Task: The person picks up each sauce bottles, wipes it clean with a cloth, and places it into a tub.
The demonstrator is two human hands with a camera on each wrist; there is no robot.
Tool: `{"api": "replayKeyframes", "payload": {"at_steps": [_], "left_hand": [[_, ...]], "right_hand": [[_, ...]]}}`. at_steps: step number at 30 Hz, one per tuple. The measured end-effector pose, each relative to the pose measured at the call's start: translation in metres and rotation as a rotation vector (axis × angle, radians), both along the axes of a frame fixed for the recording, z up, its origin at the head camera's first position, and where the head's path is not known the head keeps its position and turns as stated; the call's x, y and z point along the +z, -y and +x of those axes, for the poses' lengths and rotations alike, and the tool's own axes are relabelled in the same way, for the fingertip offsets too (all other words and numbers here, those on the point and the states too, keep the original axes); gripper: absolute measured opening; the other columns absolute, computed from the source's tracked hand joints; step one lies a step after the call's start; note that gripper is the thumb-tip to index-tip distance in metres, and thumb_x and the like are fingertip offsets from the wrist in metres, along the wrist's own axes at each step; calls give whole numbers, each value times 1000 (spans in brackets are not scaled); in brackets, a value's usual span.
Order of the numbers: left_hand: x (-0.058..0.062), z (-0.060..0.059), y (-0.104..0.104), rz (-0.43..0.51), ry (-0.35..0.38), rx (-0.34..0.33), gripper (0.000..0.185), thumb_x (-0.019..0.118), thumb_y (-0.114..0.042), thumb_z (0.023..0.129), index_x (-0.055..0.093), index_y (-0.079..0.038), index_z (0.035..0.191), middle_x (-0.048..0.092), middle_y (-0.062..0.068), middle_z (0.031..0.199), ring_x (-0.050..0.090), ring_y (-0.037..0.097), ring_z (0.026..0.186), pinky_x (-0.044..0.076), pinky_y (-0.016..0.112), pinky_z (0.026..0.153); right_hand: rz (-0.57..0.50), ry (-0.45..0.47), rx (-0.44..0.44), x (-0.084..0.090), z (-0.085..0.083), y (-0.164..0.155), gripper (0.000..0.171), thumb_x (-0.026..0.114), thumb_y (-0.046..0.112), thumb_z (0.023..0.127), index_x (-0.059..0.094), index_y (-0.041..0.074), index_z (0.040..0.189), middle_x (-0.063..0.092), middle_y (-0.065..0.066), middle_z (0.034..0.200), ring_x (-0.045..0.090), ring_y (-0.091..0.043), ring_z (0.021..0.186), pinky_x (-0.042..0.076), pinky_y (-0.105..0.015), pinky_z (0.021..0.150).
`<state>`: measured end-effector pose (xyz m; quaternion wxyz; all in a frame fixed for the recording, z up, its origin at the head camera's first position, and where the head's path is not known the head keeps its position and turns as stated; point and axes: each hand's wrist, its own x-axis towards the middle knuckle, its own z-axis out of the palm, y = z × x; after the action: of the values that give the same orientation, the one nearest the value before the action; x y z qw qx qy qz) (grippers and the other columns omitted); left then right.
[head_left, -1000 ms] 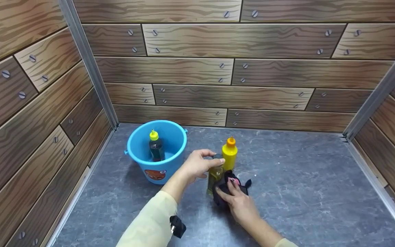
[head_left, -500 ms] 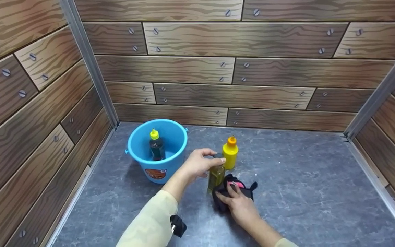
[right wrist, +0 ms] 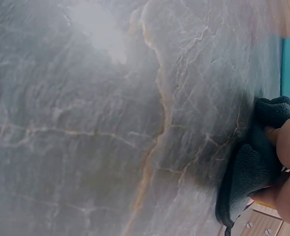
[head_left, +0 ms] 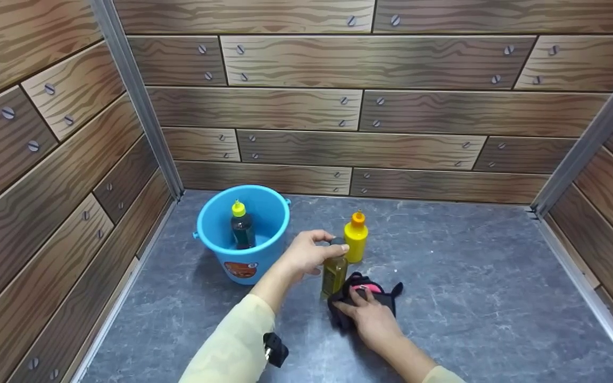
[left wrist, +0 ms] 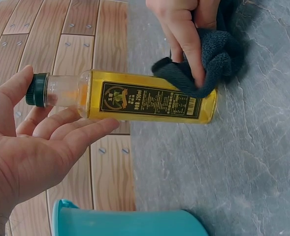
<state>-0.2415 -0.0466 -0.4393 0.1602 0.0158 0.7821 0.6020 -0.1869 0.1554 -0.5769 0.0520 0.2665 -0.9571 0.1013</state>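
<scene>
My left hand pinches the dark cap of a clear, square-sided oil bottle between thumb and fingers. The bottle stands upright, with yellow oil and a black label showing in the left wrist view. My right hand grips a dark cloth with a pink patch, its fingers pushed into the folds. In the left wrist view the fluffy cloth lies against the lower part of the bottle, covering part of its side. Just behind stands a yellow squeeze bottle with an orange nozzle cap.
Left of my left hand stands a blue bucket holding a dark bottle with a yellow cap. Wood-patterned walls enclose the grey marbled surface at the back and both sides.
My right hand and the cloth have shifted slightly down the bottle toward me, and the cloth's loose end has swung a little right. The left hand keeps its hold on the cap.
</scene>
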Motion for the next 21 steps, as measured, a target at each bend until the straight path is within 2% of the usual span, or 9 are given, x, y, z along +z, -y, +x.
{"api": "replayKeyframes", "payload": {"at_steps": [9,18,21], "left_hand": [[2,-1,-1,-22,4,-3,44,83,-42,94,72,-15,127,70,7,127,68,26,114,57,58,93],[2,-2,0,-34,2,-5,43,82,-43,94,72,-15,125,71,6,124,67,27,112,57,58,94],[2,-1,1,-31,2,-4,41,82,-42,95,72,-15,124,71,6,124,67,28,111,57,59,94]], "right_hand": [[45,95,-49,7,-3,1,47,68,-2,93,77,27,130,64,-22,143,56,-63,126,59,-64,84],[69,158,-127,11,-5,-1,48,70,-3,93,75,24,133,63,-22,144,54,-62,129,59,-64,79],[59,149,-150,11,-5,-5,50,71,-3,93,75,23,135,64,-23,143,56,-62,127,59,-65,78]]}}
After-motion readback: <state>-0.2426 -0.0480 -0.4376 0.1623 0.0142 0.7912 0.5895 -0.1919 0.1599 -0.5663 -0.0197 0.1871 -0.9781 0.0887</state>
